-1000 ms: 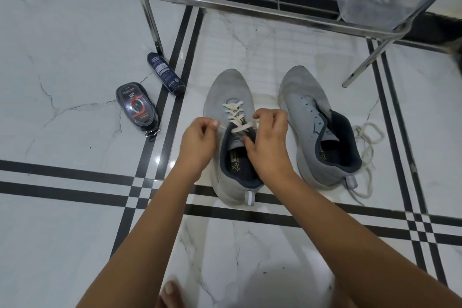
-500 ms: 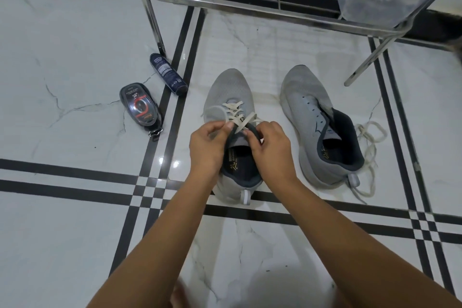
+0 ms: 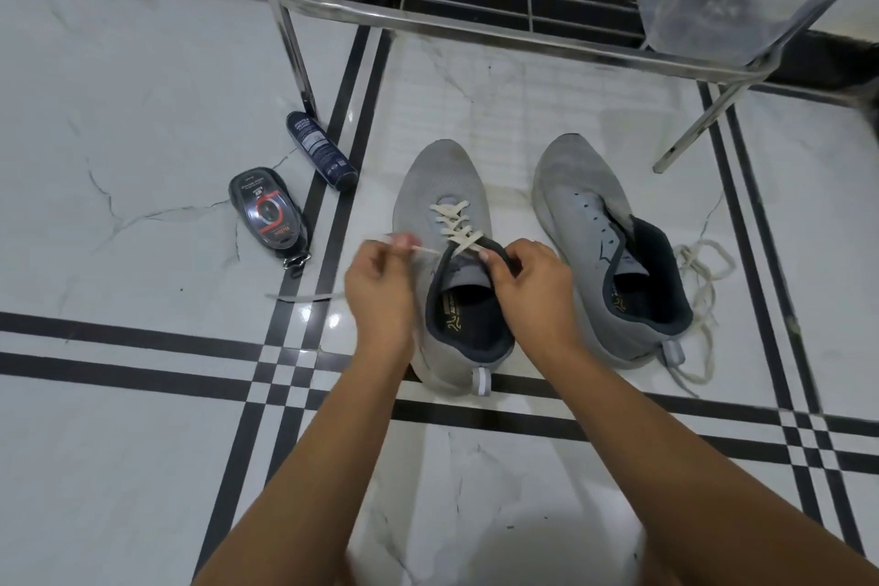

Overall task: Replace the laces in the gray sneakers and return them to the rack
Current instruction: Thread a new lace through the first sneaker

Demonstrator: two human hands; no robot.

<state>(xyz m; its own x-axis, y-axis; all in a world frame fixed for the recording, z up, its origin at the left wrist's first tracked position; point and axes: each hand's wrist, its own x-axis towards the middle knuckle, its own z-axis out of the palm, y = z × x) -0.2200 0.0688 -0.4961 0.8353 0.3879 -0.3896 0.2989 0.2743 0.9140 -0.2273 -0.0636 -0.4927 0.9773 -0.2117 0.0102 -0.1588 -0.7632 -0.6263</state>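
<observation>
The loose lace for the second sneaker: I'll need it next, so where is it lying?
In the head view, the loose lace lies piled on the floor at the right, against the heel side of the unlaced sneaker.

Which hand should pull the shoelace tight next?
Probably the left hand. Its grip already pinches the cream lace coming out sideways from the left sneaker. The right hand is at that shoe's collar, which seems to steady it, so it looks better placed to hold than to pull.
</observation>
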